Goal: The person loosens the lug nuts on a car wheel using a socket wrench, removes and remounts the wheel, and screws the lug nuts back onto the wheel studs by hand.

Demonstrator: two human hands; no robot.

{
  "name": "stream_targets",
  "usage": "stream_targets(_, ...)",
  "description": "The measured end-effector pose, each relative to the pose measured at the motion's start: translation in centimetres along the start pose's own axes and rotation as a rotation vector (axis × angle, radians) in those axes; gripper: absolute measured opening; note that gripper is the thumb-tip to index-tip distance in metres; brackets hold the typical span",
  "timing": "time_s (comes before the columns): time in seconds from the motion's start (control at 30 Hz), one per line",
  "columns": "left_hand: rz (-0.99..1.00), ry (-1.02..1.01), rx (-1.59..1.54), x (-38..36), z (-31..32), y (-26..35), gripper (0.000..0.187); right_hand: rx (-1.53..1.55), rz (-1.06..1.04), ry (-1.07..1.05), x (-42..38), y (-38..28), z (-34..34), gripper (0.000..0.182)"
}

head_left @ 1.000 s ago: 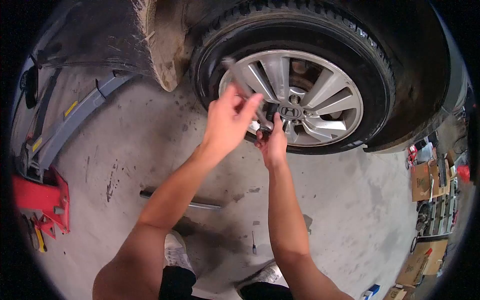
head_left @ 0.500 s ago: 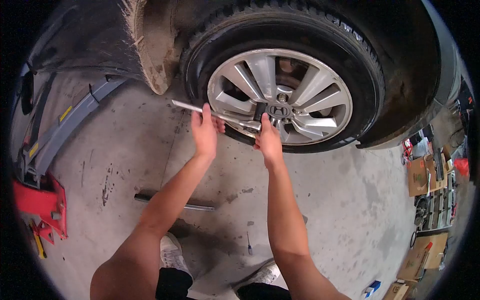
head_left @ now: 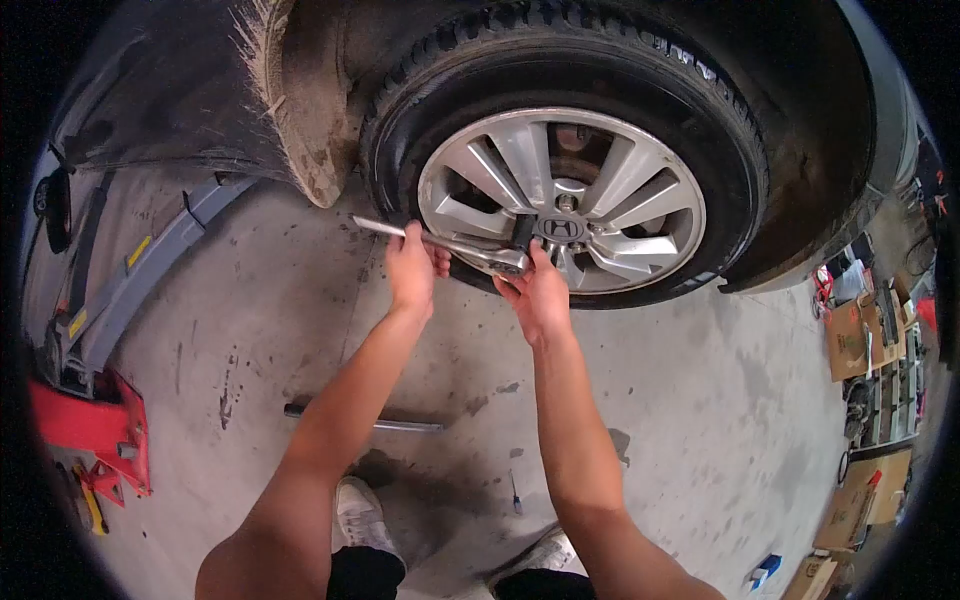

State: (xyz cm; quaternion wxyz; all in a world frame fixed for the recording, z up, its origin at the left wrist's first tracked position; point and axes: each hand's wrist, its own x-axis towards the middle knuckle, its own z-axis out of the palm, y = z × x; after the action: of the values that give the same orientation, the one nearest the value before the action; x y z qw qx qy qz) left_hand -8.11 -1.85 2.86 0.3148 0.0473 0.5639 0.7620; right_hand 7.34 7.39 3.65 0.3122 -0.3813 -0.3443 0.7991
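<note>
A long silver ratchet wrench (head_left: 460, 246) spans the lower left of the alloy wheel (head_left: 525, 150), with a black socket (head_left: 523, 231) on its head pointing toward the lug nuts beside the Honda centre cap (head_left: 560, 229). My left hand (head_left: 410, 272) is closed around the handle, whose end sticks out to the left. At the head, my right hand (head_left: 543, 298) has its thumb by the socket and its fingers below, gripping the tool. Whether the socket sits on a nut is hidden.
Below lie a metal bar (head_left: 408, 426) and a small screwdriver (head_left: 516, 496) on the concrete floor. A grey lift arm (head_left: 150, 262) and a red jack (head_left: 95, 425) stand at the left. Cardboard boxes (head_left: 858, 335) line the right side.
The view has shifted slightly. My right hand's fingers have loosened and spread a little under the ratchet head; my left hand still holds the handle.
</note>
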Motion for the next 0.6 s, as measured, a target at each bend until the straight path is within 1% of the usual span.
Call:
stream_targets(0.03, 0.003, -0.001, 0.006, 0.5, -0.3, -1.4, 0.031, 0.007, 0.000, -0.002, -0.2, 0.1, 0.0, 0.040)
stream_targets(0.1, -0.469, -0.028, -0.256, 0.1, -0.3, -2.9, 0.030, -0.001, -0.027, -0.072, -0.6, -0.3, 0.2, 0.038)
stream_targets(0.13, -0.455, 0.014, -0.272, -0.5, -0.1, -3.2, 0.029, -0.002, -0.029, -0.074, -0.9, -0.5, 0.3, 0.038)
stream_targets(0.17, -0.451, 0.011, -0.276, -0.5, 0.3, -3.2, 0.029, 0.003, -0.033, -0.079, -1.0, -0.9, 0.5, 0.038)
stream_targets(0.23, 0.050, 0.032, -0.155, -1.9, 1.0, -0.9, 0.029, 0.010, -0.031, -0.079, -1.3, -1.1, 0.6, 0.037)
stream_targets(0.27, 0.231, 0.015, -0.056, -2.4, 1.6, 0.7, 0.029, 0.036, -0.019, -0.035, -1.3, -1.1, 0.7, 0.037)
stream_targets(0.3, 0.387, -0.065, 0.093, -2.9, 2.0, 2.6, 0.031, 0.062, -0.007, 0.010, -1.3, -1.1, 0.8, 0.036)
stream_targets(0.33, 0.427, -0.132, 0.164, -3.8, 2.7, 4.8, 0.029, 0.063, -0.004, 0.010, -1.2, -1.1, 0.8, 0.036)
stream_targets(0.37, 0.425, -0.129, 0.165, -4.5, 3.5, 6.5, 0.029, 0.065, -0.013, -0.008, -1.1, -1.2, 0.8, 0.035)
stream_targets(0.43, 0.655, -0.412, 0.697, -5.8, 4.9, 9.0, 0.026, 0.065, -0.018, -0.030, -0.9, -1.1, 1.0, 0.035)
stream_targets(0.5, 0.802, -0.431, 0.829, -7.4, 6.1, 9.9, 0.023, 0.085, -0.035, -0.068, -0.8, -1.0, 1.3, 0.032)
stream_targets(0.57, 0.780, -0.430, 0.845, -7.4, 5.9, 9.3, 0.022, 0.065, -0.033, -0.063, -0.3, -0.8, 0.8, 0.031)
stream_targets(0.6, 0.712, -0.357, 0.664, -6.4, 5.2, 7.8, 0.023, 0.075, -0.022, -0.053, -0.3, -0.9, 0.6, 0.031)
